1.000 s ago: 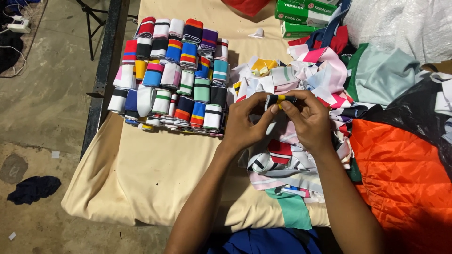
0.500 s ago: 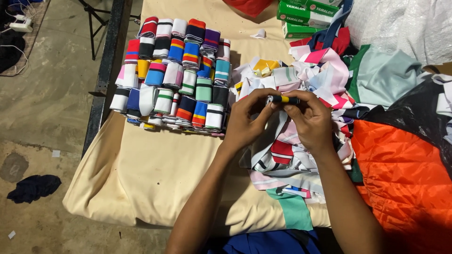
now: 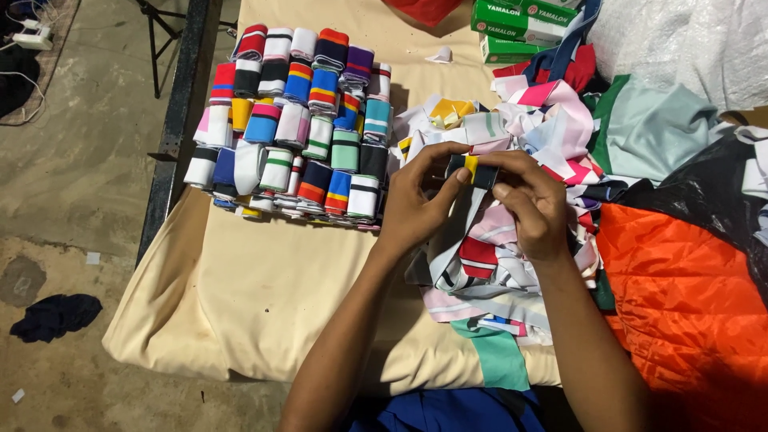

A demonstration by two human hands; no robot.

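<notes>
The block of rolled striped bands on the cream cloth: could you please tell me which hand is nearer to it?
Left. The left hand is just right of the rolled striped bands, close to their edge. The right hand is farther right, over the loose fabric strips.

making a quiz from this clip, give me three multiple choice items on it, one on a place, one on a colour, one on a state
1. Where do the rolled bands lie relative to the hands?
A. to their left on the cream cloth
B. on the floor
C. on the orange fabric

2. What colours show on the strip held between both hands?
A. pink and green
B. dark with a yellow stripe
C. plain white

3. How is the strip held?
A. lying loose
B. in one hand only
C. pinched by both hands

Answers: 1 A, the rolls sit in rows on the cream cloth. 2 B, a yellow stripe shows on dark fabric. 3 C, the left hand and right hand both grip it.
</notes>
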